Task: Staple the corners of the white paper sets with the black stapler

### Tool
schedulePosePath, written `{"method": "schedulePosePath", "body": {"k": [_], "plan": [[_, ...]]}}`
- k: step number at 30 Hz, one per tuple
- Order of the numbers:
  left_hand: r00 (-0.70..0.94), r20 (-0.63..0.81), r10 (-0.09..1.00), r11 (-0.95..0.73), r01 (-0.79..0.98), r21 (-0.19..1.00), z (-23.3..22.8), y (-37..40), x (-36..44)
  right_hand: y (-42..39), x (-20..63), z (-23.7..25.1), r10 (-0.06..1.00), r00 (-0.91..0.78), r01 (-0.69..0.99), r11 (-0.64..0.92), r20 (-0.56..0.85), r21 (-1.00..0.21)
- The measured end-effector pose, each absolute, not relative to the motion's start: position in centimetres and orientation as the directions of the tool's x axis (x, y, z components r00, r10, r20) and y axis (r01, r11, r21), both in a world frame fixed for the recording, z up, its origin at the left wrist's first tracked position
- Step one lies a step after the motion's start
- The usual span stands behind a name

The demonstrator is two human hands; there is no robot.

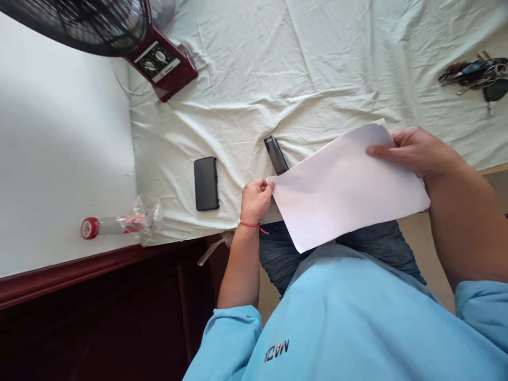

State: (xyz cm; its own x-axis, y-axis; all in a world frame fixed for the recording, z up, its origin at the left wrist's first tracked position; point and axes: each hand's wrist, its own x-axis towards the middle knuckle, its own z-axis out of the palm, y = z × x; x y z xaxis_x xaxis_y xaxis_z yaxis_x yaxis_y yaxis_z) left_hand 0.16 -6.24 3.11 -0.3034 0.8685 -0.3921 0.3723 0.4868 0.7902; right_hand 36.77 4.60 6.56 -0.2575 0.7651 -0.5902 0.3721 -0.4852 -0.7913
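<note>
White paper [341, 190] is held tilted between my two hands, over the table's near edge and my lap. My left hand [256, 200] pinches its upper left corner. At the right end, my right hand [416, 151] grips it with the thumb on top and the fingers behind. A second edge peeks out at the top right corner, but I cannot tell how many sheets there are. Just beyond the paper lies a black stapler [276, 154], its near end close to the paper's edge. A black phone [206, 183] rests flat to the left of my left hand.
A pale cloth [246, 79] covers the table in wrinkles. A dark red fan [170, 66] stands at the back left. Several keys [476, 76] lie at the far right. Near the left wall is a clear bottle with a red cap [90, 228], beside crumpled plastic [148, 209].
</note>
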Motion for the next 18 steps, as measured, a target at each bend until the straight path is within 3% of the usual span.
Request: {"method": "schedulePosePath", "body": {"k": [5, 8, 12, 18], "plan": [[-0.242, -0.413, 0.878, 0.478, 0.488, 0.730, 3.6, -6.2, 0.1, 4.6, 36.5, 6.7, 0.697, -0.238, 0.435, -0.546, -0.676, -0.716], [-0.266, -0.351, 0.898, 0.439, 0.466, 0.768, 3.5, -6.3, 0.4, 4.5, 36.5, 6.7, 0.675, -0.222, 0.434, -0.577, -0.703, -0.691], [-0.285, -0.227, 0.931, 0.337, 0.440, 0.832, 2.9, -5.8, 0.8, 4.4, 36.9, 6.4, 0.684, -0.220, 0.398, -0.588, -0.696, -0.704], [-0.299, -0.095, 0.950, 0.254, 0.558, 0.790, 2.6, -4.9, 1.2, 4.5, 37.2, 6.3, 0.743, -0.187, 0.368, -0.554, -0.643, -0.747]]}}
